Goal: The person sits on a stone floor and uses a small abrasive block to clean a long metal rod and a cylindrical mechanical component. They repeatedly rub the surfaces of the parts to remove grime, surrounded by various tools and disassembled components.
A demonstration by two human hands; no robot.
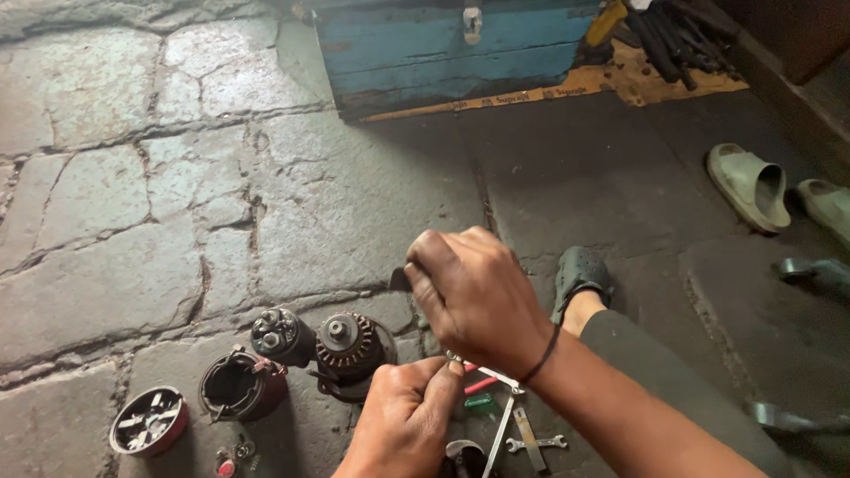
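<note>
Crouching over the stone floor (133,204), we pinch a thin metal piece (485,375) in our left hand (403,416); our right hand (474,292) grips a dark part (399,280) above the motor rotor (350,350).

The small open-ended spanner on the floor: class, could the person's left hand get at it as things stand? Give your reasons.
Probably yes. The spanner lies uncovered on the stone floor, just right of the left hand. But the right hand and its forearm cross above that spot, and the left fingers are pinching something small, so they would have to let go first.
</note>
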